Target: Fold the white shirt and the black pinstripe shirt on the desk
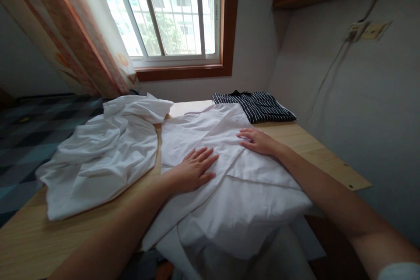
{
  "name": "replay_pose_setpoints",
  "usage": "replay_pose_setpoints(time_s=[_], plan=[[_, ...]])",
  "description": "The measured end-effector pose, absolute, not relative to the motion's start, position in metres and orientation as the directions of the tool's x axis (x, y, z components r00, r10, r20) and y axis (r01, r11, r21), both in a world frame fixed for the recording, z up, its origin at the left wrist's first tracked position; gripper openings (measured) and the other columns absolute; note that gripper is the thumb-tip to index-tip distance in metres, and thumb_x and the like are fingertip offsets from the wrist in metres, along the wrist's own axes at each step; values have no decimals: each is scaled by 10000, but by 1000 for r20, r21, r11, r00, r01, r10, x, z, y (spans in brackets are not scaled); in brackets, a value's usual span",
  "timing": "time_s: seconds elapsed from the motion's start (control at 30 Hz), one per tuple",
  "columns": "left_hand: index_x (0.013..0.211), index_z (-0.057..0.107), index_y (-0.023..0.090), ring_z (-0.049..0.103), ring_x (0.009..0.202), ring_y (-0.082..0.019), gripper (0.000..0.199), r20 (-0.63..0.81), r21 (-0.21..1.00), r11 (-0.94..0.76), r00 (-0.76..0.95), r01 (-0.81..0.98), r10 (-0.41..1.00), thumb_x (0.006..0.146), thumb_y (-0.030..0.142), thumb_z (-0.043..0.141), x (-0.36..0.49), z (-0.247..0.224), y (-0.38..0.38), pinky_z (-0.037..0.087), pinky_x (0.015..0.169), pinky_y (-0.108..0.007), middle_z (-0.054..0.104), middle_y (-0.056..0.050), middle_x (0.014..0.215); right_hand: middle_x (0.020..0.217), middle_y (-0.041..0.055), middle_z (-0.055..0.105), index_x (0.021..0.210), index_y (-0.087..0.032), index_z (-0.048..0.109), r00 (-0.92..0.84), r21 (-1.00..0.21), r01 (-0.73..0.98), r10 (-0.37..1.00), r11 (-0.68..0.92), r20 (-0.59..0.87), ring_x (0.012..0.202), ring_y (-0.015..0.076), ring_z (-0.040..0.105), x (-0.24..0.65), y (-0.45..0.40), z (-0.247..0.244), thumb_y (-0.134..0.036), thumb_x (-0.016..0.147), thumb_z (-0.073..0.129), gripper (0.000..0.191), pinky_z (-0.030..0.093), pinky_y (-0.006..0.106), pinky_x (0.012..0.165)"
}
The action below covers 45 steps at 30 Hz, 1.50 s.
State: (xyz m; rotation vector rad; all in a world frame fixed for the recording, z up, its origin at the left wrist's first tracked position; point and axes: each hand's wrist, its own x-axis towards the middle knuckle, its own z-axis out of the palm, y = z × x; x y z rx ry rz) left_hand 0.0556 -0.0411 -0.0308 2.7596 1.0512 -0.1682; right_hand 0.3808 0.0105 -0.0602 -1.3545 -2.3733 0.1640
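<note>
A white garment (210, 201), partly folded, lies across the wooden table (328, 157) and hangs over its near edge. My left hand (195, 168) rests flat on the middle of the cloth, fingers stretched out. Further right, my right hand (257, 140) lies on the garment's right side with its fingers extended. Neither hand holds anything. Folds and overlapping layers cross the cloth; its exact kind I cannot tell.
Left of the garment lies a crumpled white cloth (108, 153). A folded black-and-white striped garment (256, 105) sits at the back right. Beyond the table are a checkered bed cover (19, 140), a curtain (75, 30), a window and a wall socket (367, 30) with a cord.
</note>
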Motion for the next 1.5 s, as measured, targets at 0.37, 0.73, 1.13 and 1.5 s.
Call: replay_pose_setpoints(time_s=[0.37, 0.73, 1.13, 1.5], plan=[[1389, 540, 170, 458, 1364, -279, 474, 151, -39, -700, 697, 713, 701, 1005, 388, 368, 46, -37, -77, 330, 1157, -467, 523, -121, 1460, 1368, 157, 592, 1290, -114, 626, -722, -238, 592, 638, 770, 266, 1295, 230, 524, 269, -23, -47, -226, 988, 428, 378, 389, 371, 1111], [1503, 382, 325, 387, 1422, -259, 539, 265, -120, -659, 664, 742, 700, 989, 484, 413, -7, -61, -112, 338, 1159, -474, 386, -44, 1561, 1619, 50, 247, 1532, -277, 350, -612, -224, 758, 787, 612, 79, 1500, 241, 193, 287, 24, -59, -584, 1000, 315, 615, 128, 466, 1217], [1548, 267, 317, 303, 1463, -288, 639, 228, -147, -654, 669, 742, 707, 972, 543, 427, -8, -59, -118, 321, 1162, -481, 283, -68, 1608, 1635, 39, 207, 1569, -257, 247, -273, -100, 954, 956, 283, 105, 1508, 213, 161, 335, 111, -68, -586, 1000, 207, 658, 90, 434, 1222], [1544, 279, 326, 335, 1447, -290, 632, 235, -137, -661, 672, 738, 702, 969, 544, 426, -6, -57, -121, 320, 1156, -487, 308, -72, 1599, 1628, 80, 230, 1551, -215, 299, -24, -181, 983, 994, 43, 102, 1495, 229, 196, 343, 139, -70, -581, 994, 200, 674, 126, 439, 1206]])
